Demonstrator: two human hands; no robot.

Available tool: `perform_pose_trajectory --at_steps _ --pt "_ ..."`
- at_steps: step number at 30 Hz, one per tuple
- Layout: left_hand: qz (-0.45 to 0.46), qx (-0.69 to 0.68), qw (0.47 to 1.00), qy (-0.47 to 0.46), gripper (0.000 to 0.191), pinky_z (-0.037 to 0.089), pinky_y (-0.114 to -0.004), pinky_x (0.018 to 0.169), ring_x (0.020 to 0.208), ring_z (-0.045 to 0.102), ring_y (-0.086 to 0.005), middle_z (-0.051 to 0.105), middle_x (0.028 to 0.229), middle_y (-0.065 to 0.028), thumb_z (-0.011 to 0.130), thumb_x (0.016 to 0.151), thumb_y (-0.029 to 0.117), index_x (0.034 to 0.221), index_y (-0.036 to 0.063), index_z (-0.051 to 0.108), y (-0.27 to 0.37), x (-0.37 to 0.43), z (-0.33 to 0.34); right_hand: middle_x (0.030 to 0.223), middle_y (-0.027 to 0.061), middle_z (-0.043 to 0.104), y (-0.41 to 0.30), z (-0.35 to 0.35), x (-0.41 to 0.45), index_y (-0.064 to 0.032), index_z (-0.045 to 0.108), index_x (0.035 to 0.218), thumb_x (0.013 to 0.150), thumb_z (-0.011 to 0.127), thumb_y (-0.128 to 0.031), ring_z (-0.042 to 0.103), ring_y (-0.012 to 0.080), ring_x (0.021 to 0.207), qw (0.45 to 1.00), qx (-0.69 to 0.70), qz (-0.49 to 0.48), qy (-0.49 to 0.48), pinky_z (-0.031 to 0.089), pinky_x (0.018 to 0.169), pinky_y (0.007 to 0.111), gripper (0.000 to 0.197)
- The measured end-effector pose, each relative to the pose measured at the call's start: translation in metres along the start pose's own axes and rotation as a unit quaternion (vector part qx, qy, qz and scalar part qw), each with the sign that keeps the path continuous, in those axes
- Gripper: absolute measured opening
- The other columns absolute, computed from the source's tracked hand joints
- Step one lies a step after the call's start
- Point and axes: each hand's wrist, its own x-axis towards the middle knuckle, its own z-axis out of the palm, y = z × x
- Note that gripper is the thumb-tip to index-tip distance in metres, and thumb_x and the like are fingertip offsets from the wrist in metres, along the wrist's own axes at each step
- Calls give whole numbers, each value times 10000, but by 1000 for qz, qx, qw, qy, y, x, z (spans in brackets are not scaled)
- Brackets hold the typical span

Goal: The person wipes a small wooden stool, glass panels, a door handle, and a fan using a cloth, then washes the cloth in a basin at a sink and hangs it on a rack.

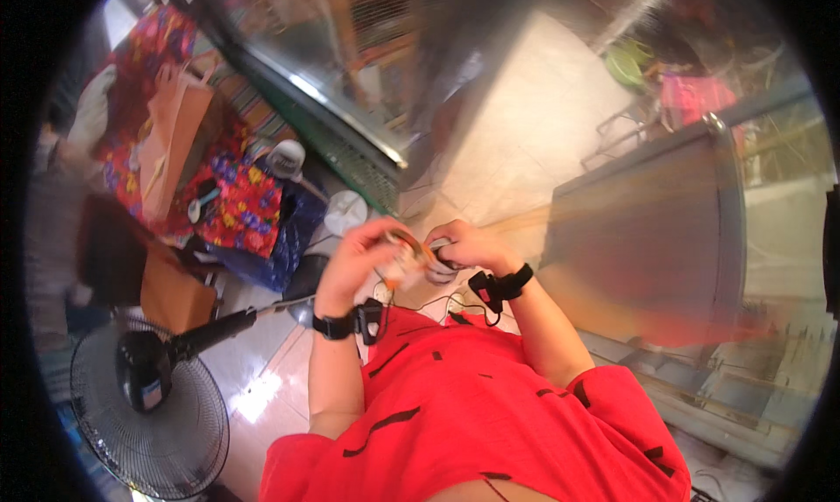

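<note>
My left hand [357, 259] grips one side of a small bundle [420, 256] in orange, white and brown. From the other side my right hand [476, 245] has its fingers closed around a pale, folded part of it. Motion blur hides whether the bundle is cloth or something else. Both hands meet in front of my red shirt [472, 397], above the tiled floor. Black straps with small devices circle my two wrists, and a thin cable [420, 307] hangs between them.
At lower left stands a black fan [151, 397]. Behind it, a floral cloth [252, 220] bears an orange-tan bag [174, 141] and a small brush-like item [202, 205]. A white round object [346, 212] is near my left hand. A grey panel [643, 239] rises at right; a glass-fronted cabinet [315, 95] stands ahead.
</note>
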Motion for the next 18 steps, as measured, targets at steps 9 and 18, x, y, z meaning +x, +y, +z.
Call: perform_pose_trajectory --at_steps 9,18 --pt "77 69 973 -208 201 417 -309 944 1143 525 -177 564 1308 -119 586 822 27 1011 16 653 46 83 184 722 72 599 86 -73 -73 24 602 1022 791 534 -35 578 153 665 954 134 -222 153 457 552 267 248" --pt "174 -30 971 161 235 489 -233 812 901 609 -99 640 1046 -41 528 943 67 1160 5 592 45 143 148 714 65 609 110 -205 -162 27 634 1024 815 505 -40 537 123 505 872 247 -85 413 385 397 251 255"
